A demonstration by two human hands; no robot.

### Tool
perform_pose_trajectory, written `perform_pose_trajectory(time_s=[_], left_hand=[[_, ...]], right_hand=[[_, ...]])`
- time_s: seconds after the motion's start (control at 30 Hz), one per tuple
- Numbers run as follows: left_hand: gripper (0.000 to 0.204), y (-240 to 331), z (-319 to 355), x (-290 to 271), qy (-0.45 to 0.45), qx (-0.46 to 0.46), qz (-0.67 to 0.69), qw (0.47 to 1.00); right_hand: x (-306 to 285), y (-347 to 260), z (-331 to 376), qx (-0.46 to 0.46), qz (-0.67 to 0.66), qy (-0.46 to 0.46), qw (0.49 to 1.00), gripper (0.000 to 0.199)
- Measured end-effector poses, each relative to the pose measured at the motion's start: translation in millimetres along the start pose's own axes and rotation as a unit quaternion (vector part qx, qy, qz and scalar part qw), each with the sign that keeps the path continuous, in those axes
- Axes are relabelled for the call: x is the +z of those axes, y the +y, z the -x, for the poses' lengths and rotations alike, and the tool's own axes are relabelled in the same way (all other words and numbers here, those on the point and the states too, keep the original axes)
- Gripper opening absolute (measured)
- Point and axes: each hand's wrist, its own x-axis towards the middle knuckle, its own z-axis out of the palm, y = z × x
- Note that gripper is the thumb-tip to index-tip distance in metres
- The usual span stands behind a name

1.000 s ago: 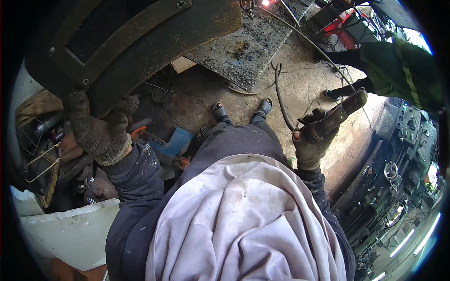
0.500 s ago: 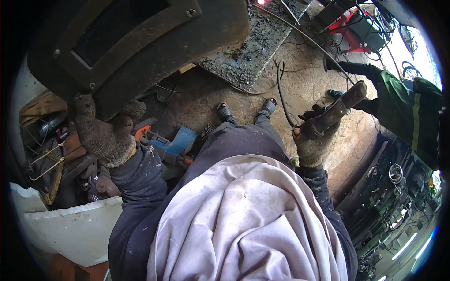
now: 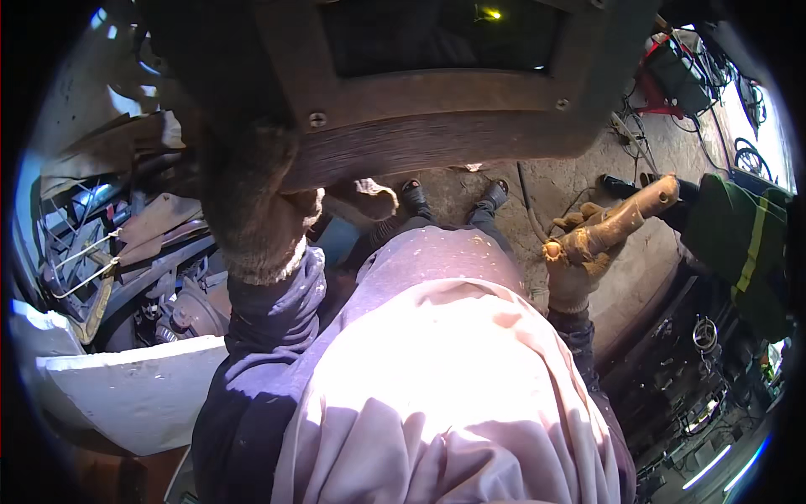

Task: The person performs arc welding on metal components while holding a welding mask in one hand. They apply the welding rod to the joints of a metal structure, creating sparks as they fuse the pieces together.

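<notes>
A dark brown hand-held welding shield [image 3: 445,130] fills the top middle, its rectangular dark window [image 3: 420,42] framed by screws. My left hand [image 3: 264,218], in a worn knit glove, is closed at the shield's lower left; its grip is partly in shadow. Through the window a small yellow-green glow shows. My right hand [image 3: 575,273], also gloved, is wrapped around a tube-shaped welding electrode holder [image 3: 630,214] pointing up and right. A dark cable [image 3: 529,202] runs close by the holder. Whatever the holder's far end carries is not plain to see.
Scrap metal and tools [image 3: 189,307] crowd the left, behind a white curved panel [image 3: 134,395]. A person in a dark green garment [image 3: 726,227] is at the right. Beyond are a red stool [image 3: 646,88] and tangled cables. Dark metal parts [image 3: 672,361] lie lower right.
My left hand has brought the shield rightward, across the view, hiding the spatter-covered metal plate. Strong light now falls on my clothes and gloves. My right hand has shifted slightly right, still gripping the holder.
</notes>
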Motion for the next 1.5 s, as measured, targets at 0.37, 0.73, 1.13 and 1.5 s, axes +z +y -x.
perform_pose_trajectory(time_s=[0.37,0.73,1.13,1.5], left_hand=[[0.031,-10,-5,1,-0.078,0.129,-0.207,0.967],[0.031,-2,2,0,-0.134,0.244,-0.225,0.934],[0.029,-12,-10,-9,-0.106,0.286,-0.298,0.905],[0.033,-16,-15,-23,-0.066,0.087,-0.097,0.989]], right_hand=[[2,-11,-5,0.011,0.007,-0.008,1.0,0.11],[-22,1,7,-0.191,0.481,-0.236,0.823,0.063],[3,-13,-8,0.119,-0.128,-0.038,0.984,0.065],[7,-19,-2,0.138,-0.146,0.0,0.98,0.076]])
